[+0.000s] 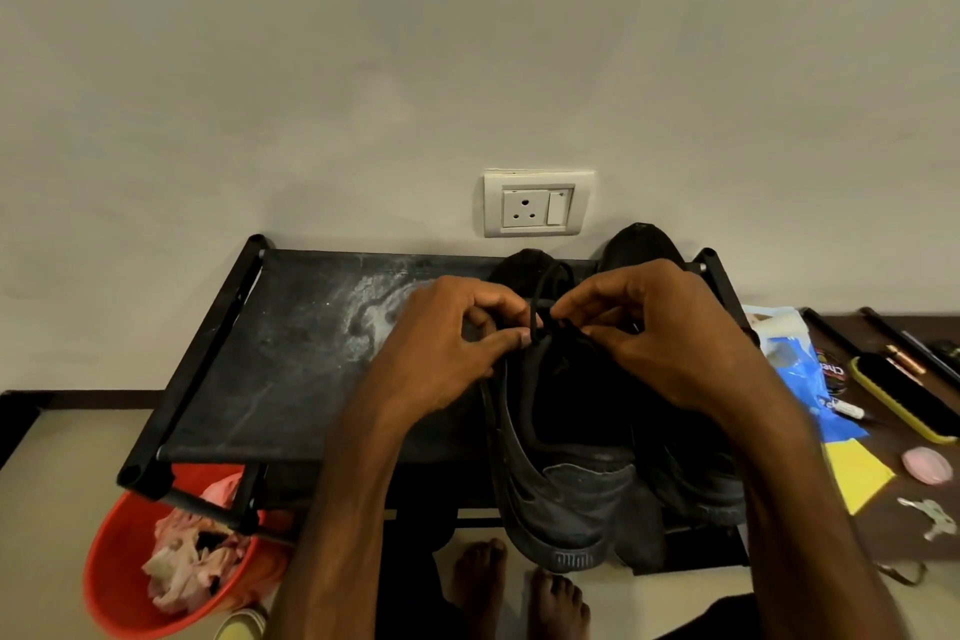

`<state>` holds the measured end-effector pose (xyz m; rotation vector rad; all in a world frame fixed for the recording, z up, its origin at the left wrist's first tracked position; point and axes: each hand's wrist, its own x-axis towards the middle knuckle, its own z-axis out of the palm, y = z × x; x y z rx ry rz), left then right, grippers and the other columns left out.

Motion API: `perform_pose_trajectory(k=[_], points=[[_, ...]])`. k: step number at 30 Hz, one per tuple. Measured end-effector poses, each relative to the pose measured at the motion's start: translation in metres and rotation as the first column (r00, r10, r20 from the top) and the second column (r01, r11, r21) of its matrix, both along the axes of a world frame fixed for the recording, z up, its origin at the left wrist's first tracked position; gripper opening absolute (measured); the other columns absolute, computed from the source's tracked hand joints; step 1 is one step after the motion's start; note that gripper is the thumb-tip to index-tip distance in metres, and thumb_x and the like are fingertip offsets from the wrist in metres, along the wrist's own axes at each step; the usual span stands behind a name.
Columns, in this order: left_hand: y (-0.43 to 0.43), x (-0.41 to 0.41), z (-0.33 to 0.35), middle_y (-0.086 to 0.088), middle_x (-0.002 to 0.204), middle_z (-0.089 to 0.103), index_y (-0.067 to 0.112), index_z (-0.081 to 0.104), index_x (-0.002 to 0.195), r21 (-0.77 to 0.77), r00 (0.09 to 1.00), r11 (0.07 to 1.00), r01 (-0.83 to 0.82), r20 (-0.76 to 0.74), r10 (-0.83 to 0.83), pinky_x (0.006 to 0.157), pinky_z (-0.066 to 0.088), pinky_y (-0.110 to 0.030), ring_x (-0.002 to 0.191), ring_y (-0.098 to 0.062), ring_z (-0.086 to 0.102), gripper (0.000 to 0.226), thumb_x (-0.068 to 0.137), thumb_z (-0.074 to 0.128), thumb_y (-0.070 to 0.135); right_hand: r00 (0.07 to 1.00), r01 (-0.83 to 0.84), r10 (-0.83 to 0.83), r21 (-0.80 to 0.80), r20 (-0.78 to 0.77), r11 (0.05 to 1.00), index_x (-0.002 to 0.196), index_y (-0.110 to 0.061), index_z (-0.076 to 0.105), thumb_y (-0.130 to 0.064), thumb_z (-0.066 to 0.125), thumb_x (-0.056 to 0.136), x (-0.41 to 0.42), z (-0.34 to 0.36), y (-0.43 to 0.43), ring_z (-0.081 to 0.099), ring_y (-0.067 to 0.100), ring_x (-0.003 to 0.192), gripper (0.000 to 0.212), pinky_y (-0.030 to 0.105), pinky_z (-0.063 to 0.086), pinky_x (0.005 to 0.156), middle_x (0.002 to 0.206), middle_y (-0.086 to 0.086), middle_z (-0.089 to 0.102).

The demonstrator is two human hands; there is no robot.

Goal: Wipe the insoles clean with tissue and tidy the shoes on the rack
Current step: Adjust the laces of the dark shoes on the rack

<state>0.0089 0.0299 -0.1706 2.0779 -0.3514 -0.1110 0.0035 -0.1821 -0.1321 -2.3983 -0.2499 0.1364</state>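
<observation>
Two black shoes are set side by side on the right part of the top shelf of the shoe rack point(291, 353), heels toward the person and toes toward the wall. The nearer black shoe point(561, 483) overhangs the front edge a little; the second black shoe point(639, 244) lies just beside it, largely hidden by the right forearm. Both hands are brought close together over the nearer shoe's throat. The black lace point(540, 307) is pinched between thumb and fingertips of the left hand point(447, 338) and likewise by the right hand point(660, 333), with a loop raised between them.

Crumpled tissues point(182, 572) are heaped in a red bin point(119, 582) under the rack's left end, so the wiping is judged to be largely done, though no insole can be seen. The tidying stage appears to be in hand: the lace is being tied, and whether the second shoe's lace is tied cannot be told. The shelf fabric is streaked with pale dust. A shoe brush point(904, 400), a yellow cloth point(857, 473) and a blue bag point(800, 369) are left on the brown surface at the right.
</observation>
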Motion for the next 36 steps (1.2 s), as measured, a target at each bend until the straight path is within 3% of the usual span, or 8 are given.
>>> perform_pose_trajectory(k=[2, 10, 17, 21, 25, 28, 32, 36], points=[[0.003, 0.003, -0.002, 0.020, 0.089, 0.069, 0.038, 0.077, 0.098, 0.050, 0.997, 0.998, 0.024, 0.070, -0.028, 0.082, 0.053, -0.018, 0.076, -0.012, 0.067, 0.021, 0.086, 0.079, 0.021, 0.999, -0.054, 0.054, -0.019, 0.007, 0.998, 0.103, -0.037, 0.077, -0.002, 0.073, 0.089, 0.000, 0.001, -0.002, 0.068, -0.009, 0.089, 0.037, 0.010, 0.055, 0.076, 0.093, -0.018, 0.074], [0.001, 0.010, -0.011, 0.016, 0.100, 0.071, 0.031, 0.073, 0.102, 0.015, 0.996, 0.999, 0.045, 0.075, -0.046, 0.078, 0.057, -0.026, 0.093, -0.005, 0.067, 0.012, 0.093, 0.071, 0.023, 0.999, -0.031, 0.031, 0.045, 0.016, 0.998, 0.098, -0.035, 0.076, -0.012, 0.074, 0.090, 0.000, 0.001, -0.002, 0.070, -0.001, 0.083, 0.024, 0.014, 0.056, 0.073, 0.084, -0.013, 0.074], [0.008, 0.010, -0.015, 0.013, 0.103, 0.074, 0.026, 0.071, 0.103, -0.048, 0.999, 0.998, 0.046, 0.025, -0.045, 0.092, 0.057, -0.033, 0.099, -0.005, 0.070, 0.012, 0.096, 0.068, 0.018, 0.966, 0.259, -0.245, 0.318, -0.086, 0.912, 0.095, -0.015, 0.072, 0.000, 0.067, 0.094, 0.004, -0.005, 0.001, 0.075, 0.012, 0.074, 0.016, 0.018, 0.059, 0.063, 0.081, 0.003, 0.075], [0.003, 0.010, -0.016, 0.012, 0.104, 0.072, 0.023, 0.072, 0.109, -0.109, 1.000, 0.994, 0.002, 0.013, -0.001, 0.072, 0.062, -0.029, 0.093, -0.008, 0.070, 0.022, 0.097, 0.064, 0.007, 0.988, 0.147, -0.145, 0.036, -0.047, 0.989, 0.107, -0.019, 0.073, 0.003, 0.068, 0.091, 0.003, -0.008, 0.007, 0.069, 0.005, 0.080, 0.028, 0.008, 0.052, 0.067, 0.092, -0.007, 0.072], [-0.005, 0.013, -0.021, 0.014, 0.105, 0.071, 0.028, 0.078, 0.107, 0.103, 0.982, 0.993, -0.048, 0.188, 0.028, 0.081, 0.054, -0.018, 0.090, -0.001, 0.064, 0.021, 0.091, 0.073, 0.016, 0.990, 0.131, -0.137, -0.122, -0.041, 0.984, 0.116, -0.018, 0.073, 0.002, 0.064, 0.092, 0.003, -0.015, 0.017, 0.067, 0.007, 0.089, 0.032, 0.020, 0.054, 0.087, 0.098, -0.003, 0.073], [-0.006, 0.014, -0.021, 0.014, 0.103, 0.072, 0.029, 0.079, 0.102, 0.152, 0.975, 0.985, -0.077, 0.220, 0.042, 0.082, 0.052, -0.015, 0.089, 0.000, 0.064, 0.017, 0.089, 0.075, 0.018, 0.995, 0.091, -0.095, -0.128, -0.030, 0.988, 0.127, -0.015, 0.068, 0.004, 0.062, 0.093, 0.004, -0.015, 0.020, 0.064, 0.008, 0.097, 0.040, 0.014, 0.048, 0.090, 0.112, 0.000, 0.072], [-0.008, 0.016, -0.025, 0.012, 0.098, 0.072, 0.024, 0.078, 0.102, 0.189, 0.971, 0.975, -0.112, 0.229, 0.068, 0.082, 0.055, -0.025, 0.086, -0.002, 0.065, 0.012, 0.091, 0.074, 0.021, 0.996, 0.079, -0.082, -0.082, -0.025, 0.993, 0.133, -0.016, 0.065, 0.007, 0.061, 0.093, 0.005, -0.019, 0.021, 0.061, 0.005, 0.109, 0.047, -0.007, 0.037, 0.069, 0.126, 0.000, 0.068], [-0.010, 0.016, -0.027, 0.012, 0.097, 0.071, 0.021, 0.073, 0.103, 0.164, 0.967, 0.976, -0.140, 0.234, 0.100, 0.082, 0.055, -0.029, 0.089, -0.002, 0.065, 0.010, 0.096, 0.067, 0.022, 0.987, 0.157, -0.156, -0.058, 0.024, 0.986, 0.133, -0.018, 0.065, 0.003, 0.064, 0.093, 0.005, -0.024, 0.023, 0.063, 0.010, 0.113, 0.045, 0.011, 0.043, 0.091, 0.124, 0.000, 0.068]])
